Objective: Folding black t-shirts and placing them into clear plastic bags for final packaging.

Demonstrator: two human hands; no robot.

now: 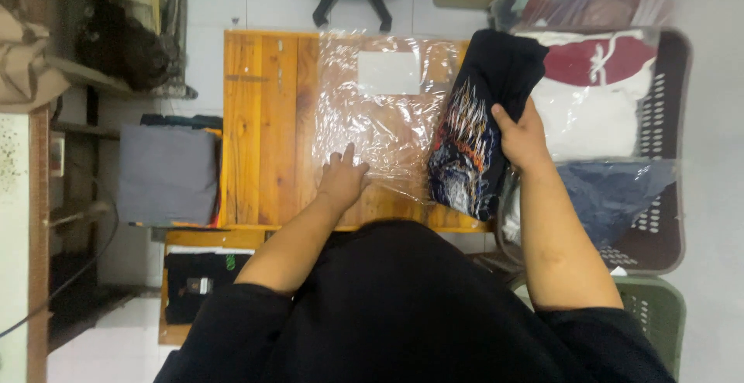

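The person's right hand [524, 136] gripped a folded black garment [479, 123] with a pale flame-like print, its fingers closed around the cloth's right edge with the thumb lying across the front; the garment hung at about three o'clock from the middle of the wooden table [263, 127], its lower end over the table's near right corner. The left hand [342, 177] lay flat on the table at about six o'clock from a clear plastic bag [384, 119], fingers spread a little and their tips touching the bag's near edge. The bag lay crinkled on the table top, with a white rectangular label [388, 73] toward its far end, at twelve o'clock. At three o'clock from the table stood a dark perforated basket [666, 158] holding more bagged garments [593, 96] in white, dark red and blue. At nine o'clock from the table sat a grey folded cloth [167, 174], and at seven o'clock another black bagged garment [198, 282] lay on a lower surface. A green basket [659, 309] showed at five o'clock, beside the right elbow.
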